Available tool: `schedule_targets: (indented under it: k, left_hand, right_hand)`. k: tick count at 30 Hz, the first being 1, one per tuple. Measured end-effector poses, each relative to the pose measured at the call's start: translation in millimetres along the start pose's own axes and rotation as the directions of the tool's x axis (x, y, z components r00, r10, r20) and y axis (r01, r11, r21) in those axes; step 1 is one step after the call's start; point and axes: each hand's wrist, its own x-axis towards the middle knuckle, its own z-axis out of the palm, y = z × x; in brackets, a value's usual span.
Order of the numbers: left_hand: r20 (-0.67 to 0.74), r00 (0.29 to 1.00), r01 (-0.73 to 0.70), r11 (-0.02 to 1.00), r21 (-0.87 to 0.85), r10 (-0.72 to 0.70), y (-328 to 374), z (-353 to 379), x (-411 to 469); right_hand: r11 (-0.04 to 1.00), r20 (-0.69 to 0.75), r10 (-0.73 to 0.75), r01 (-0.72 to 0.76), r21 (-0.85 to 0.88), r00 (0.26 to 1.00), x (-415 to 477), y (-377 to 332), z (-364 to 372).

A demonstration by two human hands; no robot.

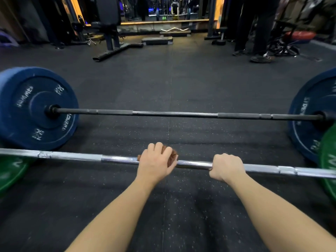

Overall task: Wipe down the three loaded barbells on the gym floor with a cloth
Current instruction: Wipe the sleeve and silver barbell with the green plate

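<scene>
Forearms [116, 211] reach to the chrome barbell [72, 156], my left hand [156, 163] curling its fingers over the brown cloth [172, 155] bunched on the shaft for wiping, my right hand [227, 167] wrapping bare fingers round it beside them, I guess to stop it rolling; black barbell [172, 113] lies beyond my fingertips.

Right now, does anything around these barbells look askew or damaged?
Nothing stands out. The chrome barbell and black barbell rest on the floor, plates on. The left hand holds the cloth on the chrome one; the right hand grips it.
</scene>
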Motion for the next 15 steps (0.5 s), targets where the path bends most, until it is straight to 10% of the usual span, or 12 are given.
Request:
schedule_targets:
  k: [9,15]
  left_hand:
    - [-0.020,0.950,0.311,0.949,0.048,-0.311,9,-1,-9]
    - [0.024,0.974,0.224,0.975,0.014,-0.224,62,-6,-4]
  right_hand:
    - [1.000,-0.052,-0.018,0.018,0.001,0.998,3,3,7]
    - [0.999,-0.067,-0.025,0.023,-0.023,0.997,3,2,4]
